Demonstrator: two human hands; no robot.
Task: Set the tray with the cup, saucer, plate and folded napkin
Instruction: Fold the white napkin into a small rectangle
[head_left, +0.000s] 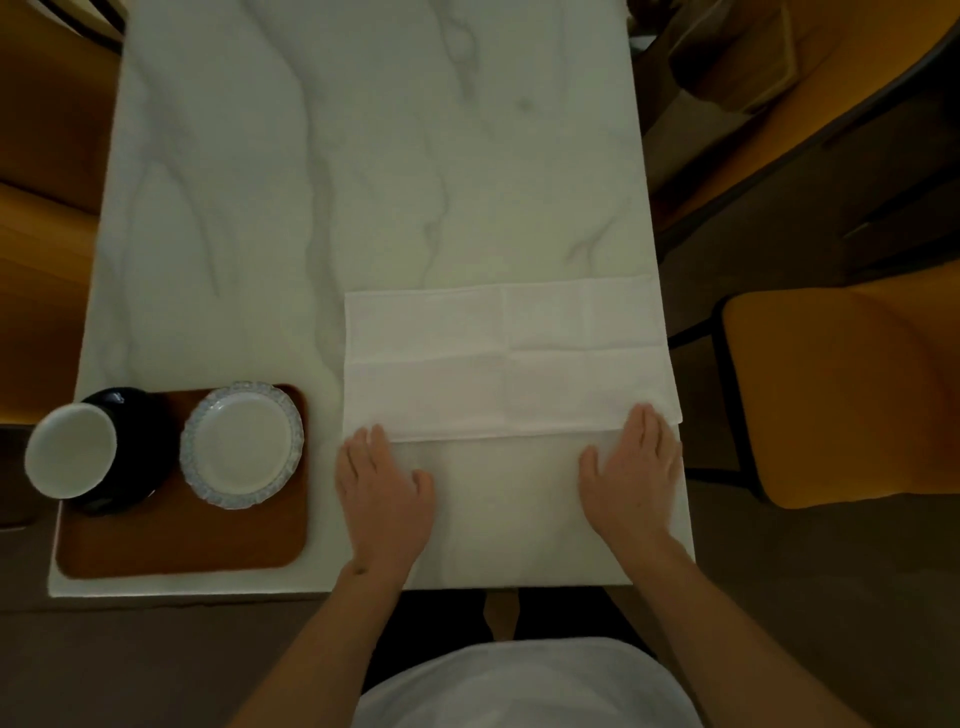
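A white napkin (509, 358) lies spread flat on the marble table (363, 156), creased into quarters. My left hand (382, 493) rests flat at the napkin's near left corner, and my right hand (631, 467) lies flat at its near right corner. The fingers of both hands are apart, and their tips touch the napkin's near edge. A brown tray (182, 545) sits at the table's near left corner. On it stand a white plate (241, 444) with a frilled rim and a dark saucer (137, 452) that carries a white cup (70, 449).
Yellow-cushioned chairs stand to the right (841, 395) and along the left side (41, 260). The napkin's right edge reaches the table's right edge. The cup and saucer overhang the tray's left edge.
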